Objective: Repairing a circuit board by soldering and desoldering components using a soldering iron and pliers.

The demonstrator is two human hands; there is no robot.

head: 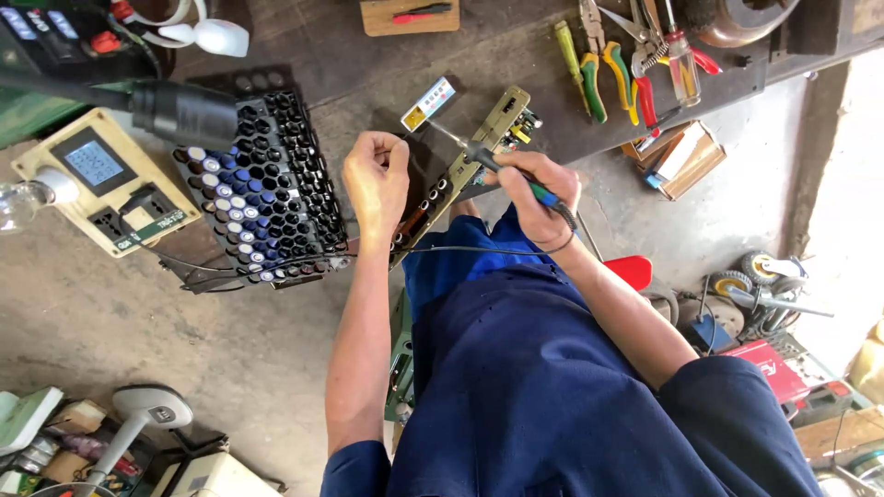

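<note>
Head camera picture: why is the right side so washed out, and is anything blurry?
In the head view, daylight floods the floor at the right edge and bleaches it pale; the bench is evenly lit, with soft shadows. The hands, left and right holding the soldering iron, look sharp; the dark tube close to the lens is soft.

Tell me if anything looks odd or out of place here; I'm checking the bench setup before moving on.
The black cell holder tray is only partly filled: blue-and-white cells sit along one side, the other slots empty. The right hand holds a soldering iron to the long circuit board, which lies slanted. Nothing looks spilled or broken.
</note>
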